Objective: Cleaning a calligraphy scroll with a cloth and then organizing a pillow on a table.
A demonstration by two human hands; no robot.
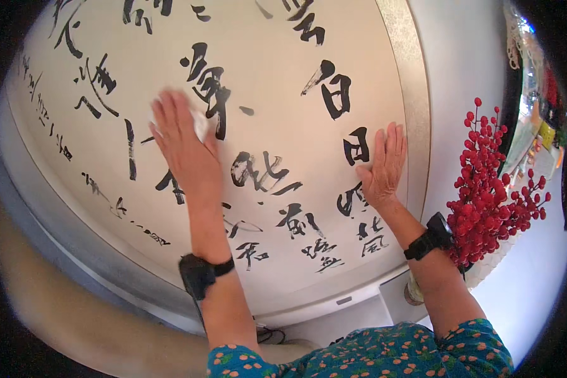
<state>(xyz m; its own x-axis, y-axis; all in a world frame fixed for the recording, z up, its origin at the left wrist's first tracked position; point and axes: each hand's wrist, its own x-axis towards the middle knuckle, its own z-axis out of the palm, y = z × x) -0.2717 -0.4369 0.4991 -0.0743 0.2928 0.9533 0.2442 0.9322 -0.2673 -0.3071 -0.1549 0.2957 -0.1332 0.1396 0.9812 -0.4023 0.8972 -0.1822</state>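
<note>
A large cream calligraphy panel (288, 127) with bold black brush characters fills the view before me. My left hand (182, 141) lies spread against it left of centre, slightly blurred. Between its thumb and forefinger shows a small white cloth or tissue (201, 124), mostly hidden under the palm and pressed to the panel. My right hand (385, 165) rests flat near the panel's right side, its fingertips close to the patterned pale-gold border (413, 94). Nothing shows in that hand, and its thumb stands apart from the fingers. Both wrists wear black strapped devices.
Sprays of red berries (482, 203) rise from a vase (414, 290) beside my right forearm. A reflective, mirror-like surface (524, 127) with colourful shapes stands at the far right. Dark cables (271, 335) lie below the panel's lower frame edge (312, 309).
</note>
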